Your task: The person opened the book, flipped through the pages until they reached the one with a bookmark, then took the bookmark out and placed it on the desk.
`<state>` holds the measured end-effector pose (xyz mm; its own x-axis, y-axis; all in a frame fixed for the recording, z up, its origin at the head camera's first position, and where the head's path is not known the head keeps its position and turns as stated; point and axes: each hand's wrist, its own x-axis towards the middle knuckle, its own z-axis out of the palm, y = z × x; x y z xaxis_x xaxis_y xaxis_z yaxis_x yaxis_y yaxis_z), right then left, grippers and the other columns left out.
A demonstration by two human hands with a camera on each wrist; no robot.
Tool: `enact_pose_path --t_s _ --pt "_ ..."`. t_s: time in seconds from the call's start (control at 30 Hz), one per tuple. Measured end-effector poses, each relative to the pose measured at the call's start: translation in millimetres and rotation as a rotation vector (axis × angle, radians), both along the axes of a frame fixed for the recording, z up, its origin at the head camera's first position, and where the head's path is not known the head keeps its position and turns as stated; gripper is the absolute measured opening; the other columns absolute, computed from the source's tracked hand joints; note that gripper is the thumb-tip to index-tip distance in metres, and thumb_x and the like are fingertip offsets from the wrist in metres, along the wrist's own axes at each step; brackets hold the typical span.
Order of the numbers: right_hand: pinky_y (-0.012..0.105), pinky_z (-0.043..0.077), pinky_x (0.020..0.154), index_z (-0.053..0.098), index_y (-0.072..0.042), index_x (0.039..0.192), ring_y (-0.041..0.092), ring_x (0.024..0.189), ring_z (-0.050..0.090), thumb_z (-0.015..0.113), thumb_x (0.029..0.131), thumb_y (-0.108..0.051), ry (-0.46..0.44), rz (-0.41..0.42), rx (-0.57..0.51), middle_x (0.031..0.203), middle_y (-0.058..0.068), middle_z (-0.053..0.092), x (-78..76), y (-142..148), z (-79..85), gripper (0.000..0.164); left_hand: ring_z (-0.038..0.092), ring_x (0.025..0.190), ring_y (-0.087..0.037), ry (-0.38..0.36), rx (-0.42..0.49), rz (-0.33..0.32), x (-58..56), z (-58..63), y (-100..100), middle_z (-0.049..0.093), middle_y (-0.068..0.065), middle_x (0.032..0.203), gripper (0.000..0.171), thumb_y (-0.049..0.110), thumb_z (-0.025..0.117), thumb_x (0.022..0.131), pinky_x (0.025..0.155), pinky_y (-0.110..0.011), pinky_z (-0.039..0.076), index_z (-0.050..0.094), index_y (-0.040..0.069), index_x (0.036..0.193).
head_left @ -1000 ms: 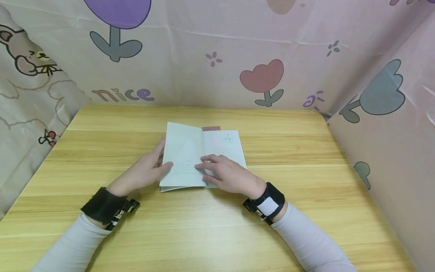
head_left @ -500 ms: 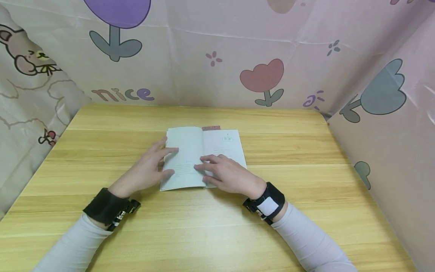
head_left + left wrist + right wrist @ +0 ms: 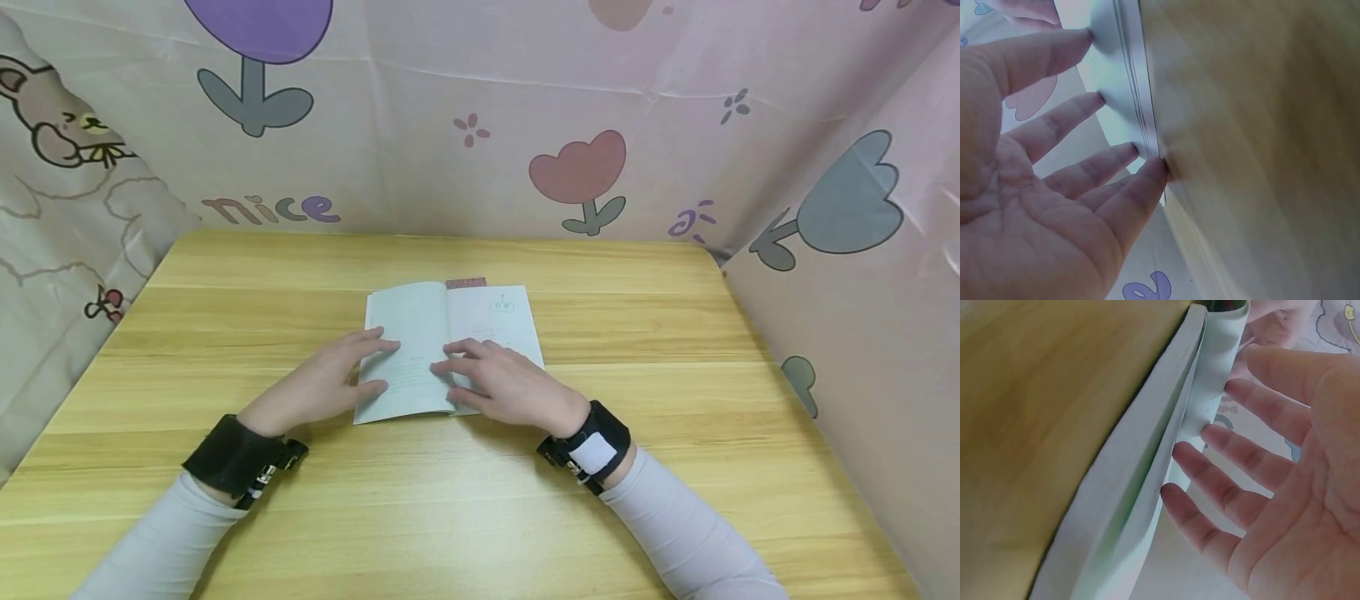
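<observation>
Black wristband [image 3: 234, 454], left. Left hand [image 3: 318, 379]: fingers extended, grasping nothing; thumb and fingertips rest on the left page [image 3: 408, 321]. Book [image 3: 435, 329]: lies spread, pages up, mid-table [image 3: 450, 517]; a reddish strip [image 3: 467, 283] juts from its far edge, just right of the fold [image 3: 448, 312]. Right hand [image 3: 513, 387]: fingers extended, grasping nothing; tips lie at the fold. Second wristband [image 3: 600, 442], right.

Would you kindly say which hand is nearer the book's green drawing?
Right: the right hand is below the green drawing in the head view, over its page; the left hand is farther, at the outer edge of the facing page.
</observation>
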<state>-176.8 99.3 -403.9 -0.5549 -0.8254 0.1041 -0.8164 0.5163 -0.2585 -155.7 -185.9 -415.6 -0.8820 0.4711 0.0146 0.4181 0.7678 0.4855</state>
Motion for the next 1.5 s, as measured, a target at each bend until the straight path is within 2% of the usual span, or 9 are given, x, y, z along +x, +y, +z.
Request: enact_pose_path --t_s 0.13,0.37,0.53,0.63,0.83,0.97,1.13,1.33,1.5 --pt "0.031 0.046 0.091 0.063 -0.017 0.129 0.015 0.116 0.051 0.058 0.096 -0.035 -0.004 -0.027 -0.022 0.131 0.005 0.055 -2.2 4.7 5.5 0.037 0.032 0.132 -0.040 -0.003 -0.001 -0.004 0.8 2.0 0.1 0.034 -0.020 0.149 0.056 0.027 0.068 0.090 0.100 -0.061 0.030 0.051 0.013 0.142" --pt "0.026 0.046 0.088 0.068 -0.017 0.122 0.007 0.108 0.054 0.056 0.098 -0.034 0.020 -0.135 -0.036 0.117 -0.006 0.062 -12.5 17.3 18.3 0.032 0.030 0.134 -0.039 -0.009 -0.015 -0.003 0.7 1.8 -0.4 0.032 -0.018 0.150 0.058 0.028 0.068 0.090 0.102 -0.060 0.029 0.049 0.013 0.143" --pt "0.030 0.048 0.086 0.068 -0.016 0.122 0.012 0.107 0.057 0.057 0.097 -0.035 -0.003 -0.258 -0.033 0.118 -0.002 0.063 -21.9 31.0 25.7 0.033 0.030 0.134 -0.038 -0.012 -0.019 -0.003 0.2 1.3 -0.3 0.031 -0.018 0.151 0.059 0.027 0.068 0.090 0.102 -0.059 0.029 0.049 0.013 0.143" --pt "0.033 0.050 0.081 0.067 -0.013 0.123 0.016 0.103 0.060 0.058 0.096 -0.036 -0.050 -0.361 -0.027 0.115 0.002 0.065 -28.9 41.2 28.6 0.036 0.030 0.134 -0.038 -0.011 -0.023 -0.005 -0.3 1.2 0.0 0.031 -0.018 0.151 0.059 0.027 0.068 0.090 0.102 -0.058 0.029 0.048 0.013 0.143" --pt "0.029 0.050 0.065 0.069 -0.008 0.119 0.014 0.082 0.061 0.060 0.095 -0.037 -0.094 -0.524 -0.001 0.103 0.002 0.067 -42.5 59.2 27.4 0.039 0.031 0.134 -0.038 -0.007 -0.035 -0.004 -0.5 1.4 1.0 0.031 -0.019 0.150 0.059 0.027 0.068 0.090 0.102 -0.058 0.030 0.049 0.012 0.143" --pt "0.027 0.047 0.058 0.072 -0.007 0.112 0.013 0.071 0.057 0.060 0.094 -0.035 -0.094 -0.562 0.020 0.092 0.001 0.066 -48.4 65.8 21.3 0.035 0.032 0.133 -0.039 0.003 -0.031 -0.006 0.0 0.7 0.9 0.032 -0.020 0.150 0.058 0.025 0.069 0.089 0.102 -0.058 0.031 0.050 0.011 0.142" --pt "0.028 0.039 0.050 0.074 -0.012 0.099 0.015 0.059 0.050 0.061 0.094 -0.035 -0.125 -0.591 0.057 0.075 -0.001 0.060 -51.7 68.9 16.3 0.026 0.032 0.133 -0.040 0.007 -0.019 -0.014 0.1 -0.6 0.2 0.032 -0.021 0.149 0.058 0.024 0.069 0.089 0.101 -0.058 0.031 0.049 0.010 0.142" --pt "0.027 0.034 0.048 0.073 -0.015 0.087 0.014 0.055 0.047 0.060 0.094 -0.035 -0.173 -0.602 0.067 0.062 -0.001 0.052 -52.3 69.6 13.2 0.024 0.031 0.133 -0.040 0.010 -0.019 -0.016 0.1 -0.4 0.3 0.032 -0.021 0.150 0.058 0.025 0.068 0.090 0.102 -0.059 0.030 0.049 0.011 0.142" --pt "0.027 0.034 0.049 0.073 -0.016 0.087 0.014 0.055 0.047 0.060 0.095 -0.034 -0.182 -0.601 0.062 0.060 -0.002 0.050 -52.6 69.4 11.2 0.023 0.031 0.133 -0.040 0.005 -0.018 -0.013 0.4 -1.1 0.4 0.032 -0.020 0.150 0.058 0.025 0.068 0.090 0.102 -0.059 0.030 0.049 0.011 0.143"
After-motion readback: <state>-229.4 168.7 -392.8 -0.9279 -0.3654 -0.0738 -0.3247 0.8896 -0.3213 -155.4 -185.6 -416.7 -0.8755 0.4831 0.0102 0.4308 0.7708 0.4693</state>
